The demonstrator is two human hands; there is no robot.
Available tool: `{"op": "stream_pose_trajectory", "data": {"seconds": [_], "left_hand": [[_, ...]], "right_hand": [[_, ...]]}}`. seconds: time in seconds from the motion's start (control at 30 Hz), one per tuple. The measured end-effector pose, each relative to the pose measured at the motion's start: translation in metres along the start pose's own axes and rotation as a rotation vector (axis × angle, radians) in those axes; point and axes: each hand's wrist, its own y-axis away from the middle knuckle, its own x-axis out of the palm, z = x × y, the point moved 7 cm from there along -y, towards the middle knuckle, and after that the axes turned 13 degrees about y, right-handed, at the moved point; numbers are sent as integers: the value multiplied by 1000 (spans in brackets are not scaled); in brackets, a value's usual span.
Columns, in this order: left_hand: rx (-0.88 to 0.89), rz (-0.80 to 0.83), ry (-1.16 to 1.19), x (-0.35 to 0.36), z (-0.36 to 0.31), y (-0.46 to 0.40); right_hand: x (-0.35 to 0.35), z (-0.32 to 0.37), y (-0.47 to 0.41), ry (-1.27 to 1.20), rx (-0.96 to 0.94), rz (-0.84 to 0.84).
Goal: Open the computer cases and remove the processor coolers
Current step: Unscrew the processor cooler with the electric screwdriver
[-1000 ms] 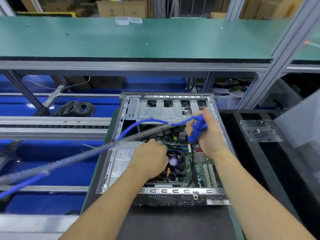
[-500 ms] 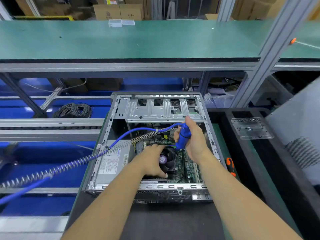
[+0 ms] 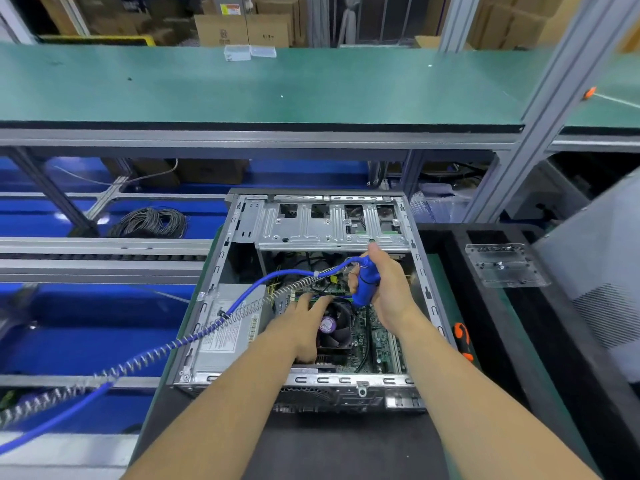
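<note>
Bare grey steel is framing the open computer case (image 3: 242,271), which is lying on its side on a dark mat (image 3: 311,445) at the near middle of the bench. Inside, the processor cooler (image 3: 334,327) is sitting on the green motherboard (image 3: 381,337), its round black fan carrying a purple sticker at the hub. The left hand (image 3: 301,327) is lying over the cooler's left side, fingers held together and reaching flat toward the far edge, covering part of the fan. The right hand (image 3: 388,292) is curling its fingers round a blue powered screwdriver (image 3: 365,284), holding it upright just beyond the cooler's far right corner, thumb pointing away. A smooth blue hose and a coiled wire (image 3: 166,351) are running from the tool's top out over the silver power supply (image 3: 228,327) and off to the near left. At the far end of the case a perforated drive cage (image 3: 329,223) is spanning its width. To the right, an orange-handled screwdriver (image 3: 462,339) is lying on a green strip, and a clear plastic plate (image 3: 502,263) is resting farther right. A bundle of grey cable (image 3: 152,221) is lying far left on blue flooring, and a green-topped shelf (image 3: 277,84) is crossing above.
</note>
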Motion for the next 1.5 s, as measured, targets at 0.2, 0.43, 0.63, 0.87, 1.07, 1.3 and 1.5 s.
{"op": "stream_pose_trajectory", "data": {"seconds": [0.2,0.43,0.63,0.87,1.07,1.3,1.5], "left_hand": [[61,-42,-37,-6,-6,-1],[151,-117,13,-12,-16,-5],[123,-125,78,-14,-15,-6],[97,-111,182,-11,-12,-7],[89,-125,162,-15,-12,-6],[95,-108,137,-15,-13,-6],[114,-114,117,-15,-15,-3]], "right_hand": [[4,-3,0,25,-13,26],[20,5,3,148,-105,61],[5,1,-1,54,-50,-17],[7,3,-2,77,-84,16],[7,0,-2,54,-72,25],[7,6,5,61,-52,9],[2,17,25,-29,-63,46]]}}
